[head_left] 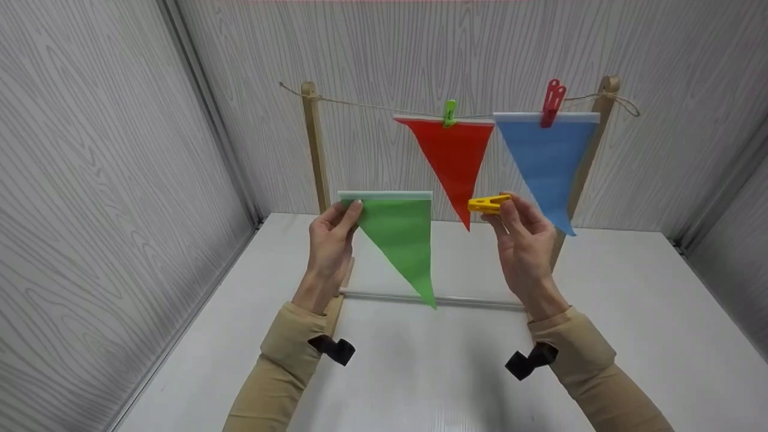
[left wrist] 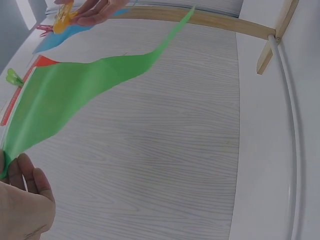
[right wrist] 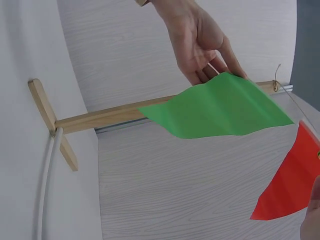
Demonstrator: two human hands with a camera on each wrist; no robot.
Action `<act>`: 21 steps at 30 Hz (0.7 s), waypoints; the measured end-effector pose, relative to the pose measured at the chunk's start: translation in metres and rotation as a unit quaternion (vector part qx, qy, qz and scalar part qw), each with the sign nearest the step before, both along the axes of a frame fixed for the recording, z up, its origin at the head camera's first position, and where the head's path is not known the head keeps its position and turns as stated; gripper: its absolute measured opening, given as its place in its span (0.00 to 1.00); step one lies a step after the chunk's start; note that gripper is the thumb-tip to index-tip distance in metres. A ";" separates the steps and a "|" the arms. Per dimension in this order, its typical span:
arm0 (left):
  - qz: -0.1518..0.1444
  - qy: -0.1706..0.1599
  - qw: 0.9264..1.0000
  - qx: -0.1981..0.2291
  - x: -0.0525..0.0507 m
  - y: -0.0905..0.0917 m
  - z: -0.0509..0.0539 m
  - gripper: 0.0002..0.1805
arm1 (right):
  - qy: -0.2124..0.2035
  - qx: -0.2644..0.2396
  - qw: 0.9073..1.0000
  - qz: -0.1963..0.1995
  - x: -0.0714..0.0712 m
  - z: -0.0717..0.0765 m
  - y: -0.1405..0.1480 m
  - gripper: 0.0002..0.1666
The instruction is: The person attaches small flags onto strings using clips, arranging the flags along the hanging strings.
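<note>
My left hand (head_left: 332, 237) pinches the top left corner of a green pennant (head_left: 403, 234), whose point hangs down over the table. In my right hand (head_left: 528, 246) a yellow clothespin (head_left: 489, 204) is held between thumb and fingers, its nose toward the left. Behind the hands a red pennant (head_left: 453, 159) hangs from a string (head_left: 366, 106) by a green clothespin (head_left: 449, 114). Right of it a blue pennant (head_left: 543, 156) hangs by a red clothespin (head_left: 552, 103). In the right wrist view the right hand is mostly cut off at the edge.
Two wooden posts (head_left: 314, 144) carry the string, tied at their tops. A white rod (head_left: 480, 302) joins the posts low down, near the white table (head_left: 420, 372). Wood-grain panels (head_left: 108, 180) stand at the back and sides.
</note>
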State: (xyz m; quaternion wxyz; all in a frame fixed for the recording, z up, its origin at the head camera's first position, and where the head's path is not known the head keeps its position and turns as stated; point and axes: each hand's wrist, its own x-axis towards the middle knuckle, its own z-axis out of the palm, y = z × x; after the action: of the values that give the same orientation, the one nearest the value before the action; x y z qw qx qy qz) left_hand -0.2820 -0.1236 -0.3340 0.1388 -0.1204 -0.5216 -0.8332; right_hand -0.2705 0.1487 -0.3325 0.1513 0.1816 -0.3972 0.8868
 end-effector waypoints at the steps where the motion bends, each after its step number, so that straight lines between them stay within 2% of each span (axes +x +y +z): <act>1: 0.002 0.000 1.000 0.000 0.000 -0.001 0.001 0.09 | 0.000 0.001 1.000 0.005 -0.001 0.002 -0.001 0.16; 6: 0.005 0.003 1.000 0.010 -0.003 -0.005 0.012 0.09 | 0.014 0.004 1.000 0.027 -0.007 0.012 -0.005 0.17; 14: 0.009 0.025 0.999 0.040 -0.006 -0.011 0.032 0.09 | 0.042 0.022 0.999 0.018 -0.013 0.034 -0.014 0.25; 16: 0.013 0.027 0.999 0.039 -0.007 -0.012 0.037 0.09 | 0.047 0.036 0.998 0.004 -0.015 0.041 -0.017 0.25; 21: 0.025 0.027 0.999 0.030 -0.009 -0.017 0.045 0.08 | 0.053 0.090 0.993 -0.046 -0.018 0.058 -0.029 0.16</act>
State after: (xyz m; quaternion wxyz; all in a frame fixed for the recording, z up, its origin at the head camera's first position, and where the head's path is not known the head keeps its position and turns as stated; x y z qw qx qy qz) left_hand -0.2911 -0.1402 -0.2889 0.1771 -0.1256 -0.4949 -0.8414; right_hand -0.2889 0.1200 -0.2749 0.1962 0.2227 -0.4751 0.8284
